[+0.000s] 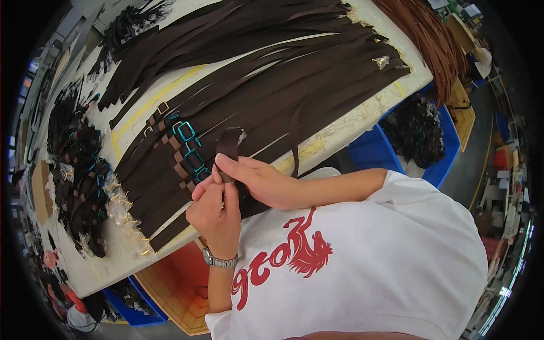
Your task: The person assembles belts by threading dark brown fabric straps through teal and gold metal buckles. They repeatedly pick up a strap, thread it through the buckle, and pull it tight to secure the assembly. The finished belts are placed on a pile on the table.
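Fingers (227,165) of the right hand (262,180) and left hand (217,212) pinch a dark-brown strap (229,145) above the near edge of the desk (417,65), seemingly to steady it from both sides; other straps (328,85) lie side by side, probably to stay untangled.

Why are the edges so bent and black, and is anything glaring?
Head view: the fisheye lens bows straight edges near the rim, leaving black corners; head view: a bright light strip glares at lower right; head view: the dark brown straps look murky against the bright white T-shirt.
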The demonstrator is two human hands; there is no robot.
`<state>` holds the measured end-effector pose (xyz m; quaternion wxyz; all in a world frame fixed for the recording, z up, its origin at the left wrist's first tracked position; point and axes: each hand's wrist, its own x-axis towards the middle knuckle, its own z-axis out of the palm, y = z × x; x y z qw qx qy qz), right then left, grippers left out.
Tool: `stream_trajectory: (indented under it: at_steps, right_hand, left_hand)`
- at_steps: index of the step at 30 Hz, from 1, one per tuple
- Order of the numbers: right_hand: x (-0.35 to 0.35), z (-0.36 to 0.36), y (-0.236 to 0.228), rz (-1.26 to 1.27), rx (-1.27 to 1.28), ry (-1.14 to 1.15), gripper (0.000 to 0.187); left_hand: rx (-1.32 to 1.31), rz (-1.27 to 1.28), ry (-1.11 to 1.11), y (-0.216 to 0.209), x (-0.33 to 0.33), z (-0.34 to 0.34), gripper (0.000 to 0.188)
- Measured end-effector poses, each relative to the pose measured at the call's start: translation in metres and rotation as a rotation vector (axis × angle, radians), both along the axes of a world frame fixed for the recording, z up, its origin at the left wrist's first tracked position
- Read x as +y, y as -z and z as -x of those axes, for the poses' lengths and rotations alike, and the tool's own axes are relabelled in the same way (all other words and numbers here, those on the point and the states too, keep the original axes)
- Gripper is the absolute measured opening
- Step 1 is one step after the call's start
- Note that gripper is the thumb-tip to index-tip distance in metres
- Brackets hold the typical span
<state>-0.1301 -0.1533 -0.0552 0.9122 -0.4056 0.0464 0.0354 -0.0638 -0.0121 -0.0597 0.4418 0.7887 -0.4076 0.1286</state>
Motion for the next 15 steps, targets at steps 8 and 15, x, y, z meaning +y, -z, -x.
stream_trajectory:
  at_steps: [8,15]
  right_hand:
    - [-0.001,0.001,0.006,0.282,-0.17,0.122,0.038]
    - [-0.021,-0.005,-0.023,0.357,-0.151,-0.385,0.056]
  left_hand:
    - [0.201,-0.171,0.065,-0.031,0.008,-0.004,0.005]
    - [-0.359,-0.434,0.296,-0.091,0.04,-0.04,0.036]
